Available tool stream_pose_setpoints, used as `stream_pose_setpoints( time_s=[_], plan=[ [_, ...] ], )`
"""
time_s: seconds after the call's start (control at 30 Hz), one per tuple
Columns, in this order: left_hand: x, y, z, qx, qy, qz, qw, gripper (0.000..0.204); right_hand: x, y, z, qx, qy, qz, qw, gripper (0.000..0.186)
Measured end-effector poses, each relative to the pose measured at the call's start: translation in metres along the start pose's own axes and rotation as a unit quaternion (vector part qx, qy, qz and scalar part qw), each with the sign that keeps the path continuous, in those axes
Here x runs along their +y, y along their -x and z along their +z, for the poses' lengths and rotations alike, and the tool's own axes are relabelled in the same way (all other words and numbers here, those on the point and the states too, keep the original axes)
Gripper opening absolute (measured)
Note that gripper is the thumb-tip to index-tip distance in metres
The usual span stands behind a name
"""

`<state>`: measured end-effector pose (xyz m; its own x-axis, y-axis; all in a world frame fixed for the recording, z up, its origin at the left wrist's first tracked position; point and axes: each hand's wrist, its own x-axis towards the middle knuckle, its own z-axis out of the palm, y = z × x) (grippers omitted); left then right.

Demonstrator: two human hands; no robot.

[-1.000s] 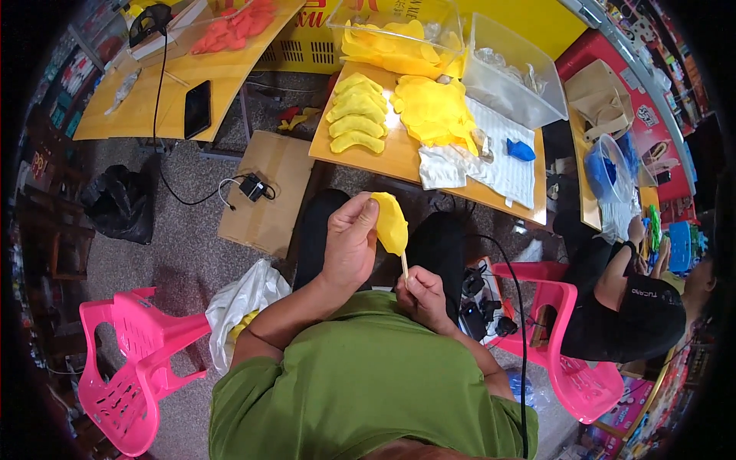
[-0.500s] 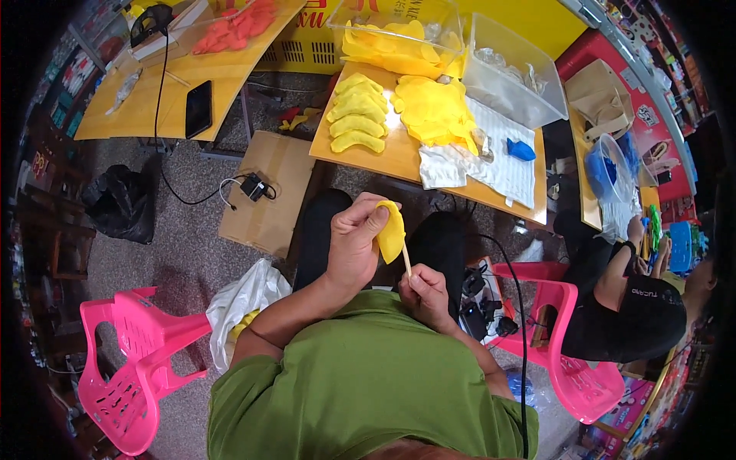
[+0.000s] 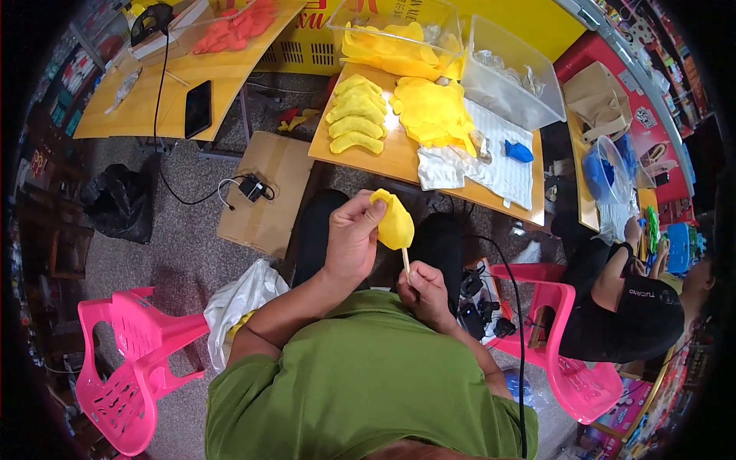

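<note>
My left hand [image 3: 351, 239] pinches the top end of a yellow fabric piece [image 3: 396, 225] above my lap. A thin wooden stick [image 3: 405, 260] runs up into the lower end of that piece; its upper part is hidden inside or behind the cloth. Below, my right hand [image 3: 427, 293] is closed round the stick's lower part. On the table [image 3: 399, 163] ahead lies a row of plump yellow crescent-shaped pieces [image 3: 356, 124], banana-like. Beside them is a heap of flat yellow fabric pieces [image 3: 434, 111].
A clear bin [image 3: 399, 38] of yellow pieces and another clear bin [image 3: 529, 107] stand at the table's back. A blue piece [image 3: 518, 151] lies on white cloth. Pink chairs [image 3: 142, 322] flank me. A black cable [image 3: 523, 345] hangs at my right; a co-worker [image 3: 625, 307] sits beyond.
The yellow fabric piece has turned, so more of its broad face shows, and its lower end looks fuller. Both hands keep their hold, nearly in the same place.
</note>
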<state>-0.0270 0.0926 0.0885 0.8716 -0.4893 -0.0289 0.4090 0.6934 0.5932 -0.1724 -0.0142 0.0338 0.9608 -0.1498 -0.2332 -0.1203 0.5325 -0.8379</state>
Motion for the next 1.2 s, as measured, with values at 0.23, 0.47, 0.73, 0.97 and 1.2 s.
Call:
stream_pose_setpoints(
  time_s=[0.23,0.47,0.73,0.97,1.2],
  plan=[
    [0.005,-0.001,0.006,0.022,-0.007,-0.018,1.0,0.005,-0.003,-0.001,0.0,0.006,0.055,0.002,0.998,0.028],
    [-0.006,0.005,0.003,-0.009,-0.036,0.023,0.999,0.003,0.001,-0.003,0.001,-0.004,0.008,-0.019,1.0,0.027],
    [0.001,0.004,0.009,0.011,-0.096,-0.07,0.993,0.005,-0.008,-0.002,-0.006,0.024,0.123,-0.008,0.992,0.025],
    [0.005,0.002,0.007,-0.035,-0.216,0.001,0.976,0.007,-0.008,-0.001,-0.007,0.038,0.188,-0.063,0.979,0.019],
    [0.001,0.008,0.01,-0.022,-0.202,0.036,0.978,0.008,-0.004,0.003,-0.001,0.021,0.149,-0.066,0.986,0.019]
  ],
)
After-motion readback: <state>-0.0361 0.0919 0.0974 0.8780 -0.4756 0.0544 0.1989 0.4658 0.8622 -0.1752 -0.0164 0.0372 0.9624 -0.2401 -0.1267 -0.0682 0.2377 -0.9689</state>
